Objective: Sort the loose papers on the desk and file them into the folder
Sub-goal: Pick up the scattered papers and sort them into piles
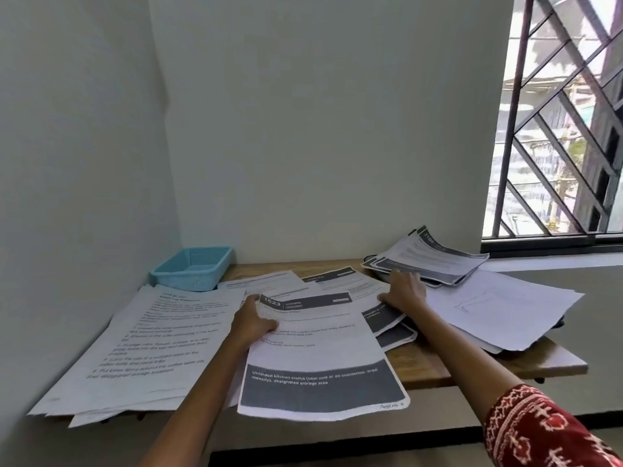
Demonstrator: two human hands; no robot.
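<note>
Grey-banded sheet (317,352) is pinched at its left edge by the left hand (251,321), fingers curled onto it, above the desk (421,369). Scattered papers (350,284) mid-desk are pressed flat by the right hand (404,293), fingers straight. No folder is seen.

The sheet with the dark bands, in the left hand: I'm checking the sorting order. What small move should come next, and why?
Probably lift the banded sheet toward the similar banded pile by the window. The left hand already grips its edge, it lies on top, and the right hand rests flat on the papers beneath.
</note>
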